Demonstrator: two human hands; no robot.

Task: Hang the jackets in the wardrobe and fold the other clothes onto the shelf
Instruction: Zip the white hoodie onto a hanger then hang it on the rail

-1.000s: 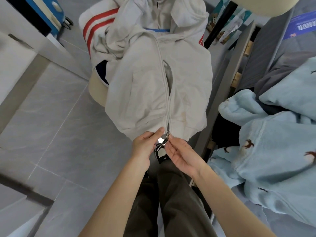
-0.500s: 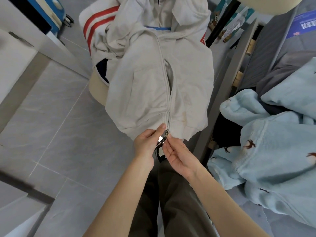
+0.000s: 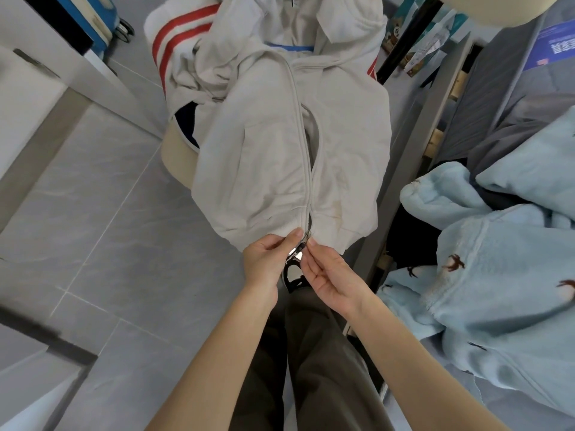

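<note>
Two hands meet at the hem of the beige zip jacket (image 3: 264,157), at its 6 o'clock edge. My left hand (image 3: 264,262) pinches the hem just left of the zip, and I judge that it anchors the cloth. My right hand (image 3: 334,275) pinches the opposite hem edge at the zip's foot, fingertips pressed together. The metal zip pull (image 3: 295,253) lies between them, probably being seated so the front closes before hanging. The jacket lies front-up, draped over a cream stool (image 3: 175,157), which frees both hands for the zip. A white garment with red stripes (image 3: 174,38) lies under it at 11 o'clock, and pale blue fleece (image 3: 497,259) sits at 3 o'clock.

Fingers hide the zip's bottom ends, so I cannot tell whether the slider is engaged or which fingers hold the pull. The zip gapes mid-front. The hood is cut off at 12 o'clock. I see no hanger and cannot make out a wardrobe rail or shelf.
</note>
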